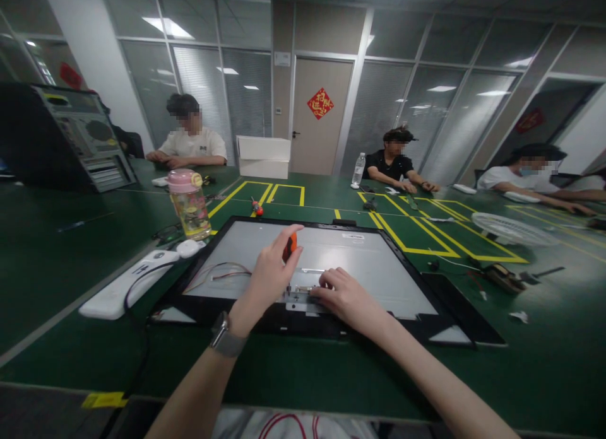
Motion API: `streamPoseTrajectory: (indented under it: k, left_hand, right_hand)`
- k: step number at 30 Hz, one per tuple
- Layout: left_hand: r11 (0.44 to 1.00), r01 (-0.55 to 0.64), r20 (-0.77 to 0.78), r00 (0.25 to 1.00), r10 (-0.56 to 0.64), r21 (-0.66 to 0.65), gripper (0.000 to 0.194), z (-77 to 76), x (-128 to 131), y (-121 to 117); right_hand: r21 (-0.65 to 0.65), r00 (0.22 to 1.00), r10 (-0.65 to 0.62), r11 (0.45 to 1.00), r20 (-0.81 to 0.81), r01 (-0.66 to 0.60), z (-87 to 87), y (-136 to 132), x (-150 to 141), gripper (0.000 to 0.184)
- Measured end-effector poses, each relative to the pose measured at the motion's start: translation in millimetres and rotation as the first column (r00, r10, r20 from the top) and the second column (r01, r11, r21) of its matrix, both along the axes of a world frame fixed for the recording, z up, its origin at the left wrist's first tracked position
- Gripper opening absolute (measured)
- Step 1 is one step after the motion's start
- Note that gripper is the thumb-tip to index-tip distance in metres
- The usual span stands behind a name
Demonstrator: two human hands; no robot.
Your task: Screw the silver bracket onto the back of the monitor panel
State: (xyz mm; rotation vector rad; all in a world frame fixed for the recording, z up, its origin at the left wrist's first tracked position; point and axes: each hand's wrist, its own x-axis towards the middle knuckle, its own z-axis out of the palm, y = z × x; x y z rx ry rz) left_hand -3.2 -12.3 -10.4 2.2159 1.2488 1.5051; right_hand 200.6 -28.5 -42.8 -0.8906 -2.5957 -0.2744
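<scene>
A flat display panel with a black frame (402, 262) and a grey metal back lies on the table before me. My left hand (269, 272), with a watch on its wrist, is closed round a screwdriver with an orange and black handle (291, 245). The screwdriver stands about upright over a small metal bracket (296, 305) at the panel's near edge. My right hand (348, 298) has its fingers curled down at the bracket's right end and seems to pinch it. Its fingertips are partly hidden. Thin wires (227, 272) lie on the panel, left of my left hand.
On the left are a white power bank-like device (130, 284), a pink-lidded bottle (187, 202) and an open computer case (80, 139). A black slab (466, 306) adjoins the panel's right side. A white fan grille (511, 229) lies beyond. Several people sit across the green table (265, 376).
</scene>
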Motion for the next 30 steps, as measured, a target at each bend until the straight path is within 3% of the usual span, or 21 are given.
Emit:
streamPoseTrajectory:
  k: [5,9,11,13,15,17,20,22,24,28,30]
  left_hand:
    - [0.999,0.003,0.263,0.965,0.006,-0.034,0.036,5.7,-5.6,2.2]
    - [0.999,0.027,0.368,0.93,-0.012,-0.034,0.037,8.7,-6.1,1.6]
    - [0.999,0.034,0.408,0.913,-0.017,-0.034,0.037,10.5,-6.5,1.0]
    - [0.999,0.029,0.437,0.899,-0.01,-0.038,0.038,12.3,-7.3,0.4]
    - [0.999,0.017,0.458,0.889,0.006,-0.046,0.038,13.6,-8.5,0.3]
    - [0.999,0.003,0.474,0.88,0.019,-0.046,0.037,14.1,-9.9,0.7]
    - [0.999,-0.01,0.481,0.876,0.025,-0.035,0.037,14.0,-11.6,1.8]
    - [0.999,-0.019,0.476,0.879,0.03,-0.029,0.037,13.7,-12.1,2.1]
    - [0.999,-0.026,0.468,0.883,0.036,-0.027,0.037,13.5,-12.3,2.0]
    - [0.999,-0.021,0.447,0.894,0.03,-0.025,0.036,13.5,-12.1,1.4]
    - [1.0,-0.02,0.443,0.896,0.027,-0.02,0.036,13.5,-12.1,1.5]
  right_hand:
    - [0.09,0.98,0.045,0.994,0.193,-0.064,9.5,-5.9,-7.3,0.014]
    - [0.051,0.973,0.07,0.995,0.222,-0.084,11.6,-3.3,-13.4,0.01]
    - [-0.043,0.99,0.088,0.996,0.115,-0.083,11.4,-1.7,-16.5,0.01]
    - [-0.196,0.99,0.077,0.976,-0.12,-0.1,10.5,-0.8,-20.6,0.01]
    - [-0.353,0.92,0.001,0.924,-0.392,-0.151,8.5,0.2,-25.9,0.012]
    - [-0.45,0.822,-0.101,0.87,-0.56,-0.199,5.5,2.5,-31.1,0.013]
    - [-0.566,0.75,-0.23,0.793,-0.62,-0.225,0.4,8.4,-35.0,0.011]
    - [-0.594,0.75,-0.264,0.777,-0.607,-0.207,-1.4,11.8,-34.7,0.011]
    - [-0.565,0.792,-0.231,0.808,-0.566,-0.168,-0.4,12.5,-33.9,0.011]
    - [-0.379,0.937,0.0,0.915,-0.349,-0.142,9.0,5.1,-36.9,0.017]
    - [-0.331,0.964,0.047,0.934,-0.261,-0.135,12.9,1.2,-40.1,0.018]
